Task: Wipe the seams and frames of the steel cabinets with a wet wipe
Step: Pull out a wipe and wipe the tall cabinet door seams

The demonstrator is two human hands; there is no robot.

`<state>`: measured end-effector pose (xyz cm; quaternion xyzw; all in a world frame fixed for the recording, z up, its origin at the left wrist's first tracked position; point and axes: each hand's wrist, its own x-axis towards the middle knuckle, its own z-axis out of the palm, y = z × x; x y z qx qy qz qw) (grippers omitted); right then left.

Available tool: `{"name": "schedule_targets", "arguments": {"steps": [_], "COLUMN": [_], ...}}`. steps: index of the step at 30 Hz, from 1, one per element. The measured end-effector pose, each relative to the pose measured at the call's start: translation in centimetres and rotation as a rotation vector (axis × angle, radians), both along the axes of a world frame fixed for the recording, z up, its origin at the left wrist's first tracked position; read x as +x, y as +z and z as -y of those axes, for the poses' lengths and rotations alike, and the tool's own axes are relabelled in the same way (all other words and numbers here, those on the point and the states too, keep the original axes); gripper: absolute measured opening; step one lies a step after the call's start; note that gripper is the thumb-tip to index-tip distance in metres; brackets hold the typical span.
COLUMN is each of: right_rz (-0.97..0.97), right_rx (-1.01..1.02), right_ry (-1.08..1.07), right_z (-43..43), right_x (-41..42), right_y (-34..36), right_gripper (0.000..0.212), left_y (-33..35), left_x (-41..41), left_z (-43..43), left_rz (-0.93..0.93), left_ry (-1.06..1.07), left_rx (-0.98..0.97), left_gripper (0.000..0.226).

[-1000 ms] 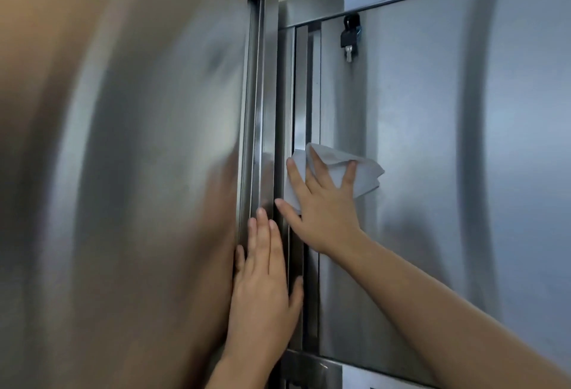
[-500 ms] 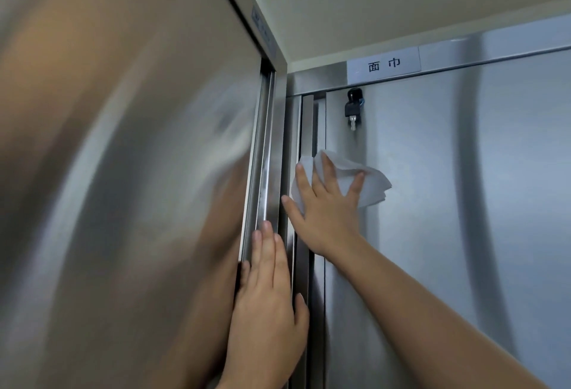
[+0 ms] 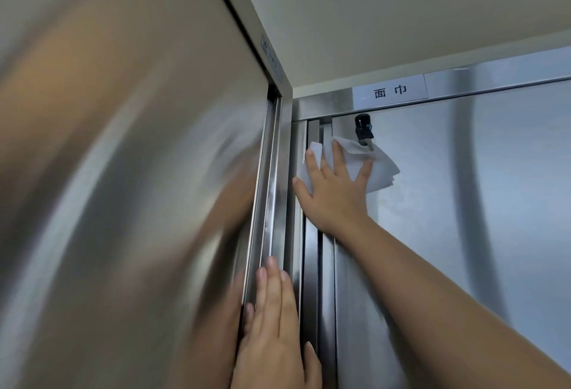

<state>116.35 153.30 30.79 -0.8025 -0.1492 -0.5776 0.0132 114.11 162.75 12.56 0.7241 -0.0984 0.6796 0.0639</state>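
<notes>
Two steel cabinets meet in a corner. My right hand (image 3: 335,190) presses a white wet wipe (image 3: 378,169) flat against the left edge of the right cabinet door (image 3: 463,203), fingers spread, just below the door's top corner. The wipe covers the vertical seam (image 3: 312,249) beside the door frame and reaches up to the lock. My left hand (image 3: 273,326) lies flat, fingers together, on the upright frame (image 3: 278,187) of the left cabinet, lower down, holding nothing.
A black lock with a key (image 3: 364,130) hangs at the door's upper left, touching the wipe. A white label (image 3: 390,91) sits on the top rail. The left cabinet door (image 3: 123,203) fills the left side. The ceiling (image 3: 401,11) is close above.
My right hand has slid the wipe up the seam toward the lock. The view has tilted upward, showing the ceiling. The left hand stays on the frame.
</notes>
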Motion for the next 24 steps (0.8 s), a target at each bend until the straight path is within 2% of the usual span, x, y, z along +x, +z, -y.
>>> {"name": "schedule_targets", "arguments": {"steps": [3,8,13,19,24], "right_rz": [-0.024,-0.099,-0.008,-0.118,-0.12], "right_rx": [0.031,0.128,0.042,-0.086,-0.047], "right_ry": [0.008,0.146,0.026,0.051,0.038], "right_z": [-0.3,-0.9,-0.2,0.7,0.4], "right_x": [-0.1,0.1,0.3,-0.8,-0.5], "right_y": [2.0,5.7,1.7,-7.2,-5.3], "right_gripper": [0.061,0.06,0.062,0.061,0.06], "left_y": [0.0,-0.1,-0.5,-1.7,-2.8], "left_x": [0.2,0.3,0.1,-1.0,-1.5], "left_z": [-0.2,-0.1,0.1,1.0,1.2], "left_rz": [-0.004,0.028,0.054,0.009,-0.055], "left_ry": [0.027,0.033,-0.008,-0.006,0.015], "left_rx": [0.004,0.014,-0.017,-0.077,-0.097], "left_gripper": [0.082,0.079,0.081,0.078,0.08]}}
